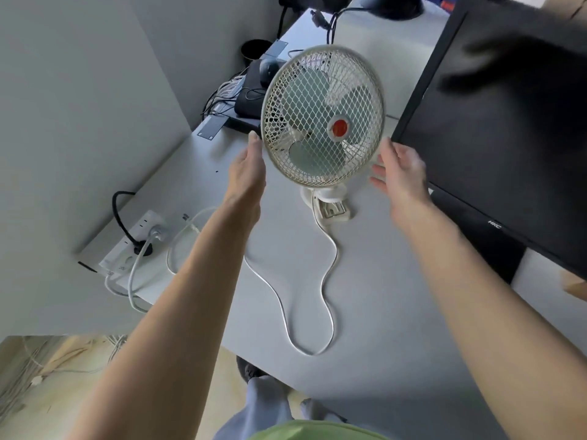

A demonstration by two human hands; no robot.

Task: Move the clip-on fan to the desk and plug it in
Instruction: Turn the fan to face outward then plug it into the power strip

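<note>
The white clip-on fan (322, 115) stands upright on the white desk (381, 328), its mesh cage facing me, with a red hub in the middle. Its clip base (330, 206) rests on the desktop. The fan's white cord (330, 274) loops across the desk and runs left to a plug (156, 232) seated in the white power strip (133, 246) at the desk's left edge. My left hand (247, 173) is open beside the cage's left rim, fingertips at its edge. My right hand (401, 173) is open beside the right rim, a small gap away.
A black monitor (508, 138) stands close on the right. Black network boxes with cables (251, 96) lie behind the fan by the wall. A black cord is also plugged into the strip. Floor, cables and my legs show below the desk's near edge.
</note>
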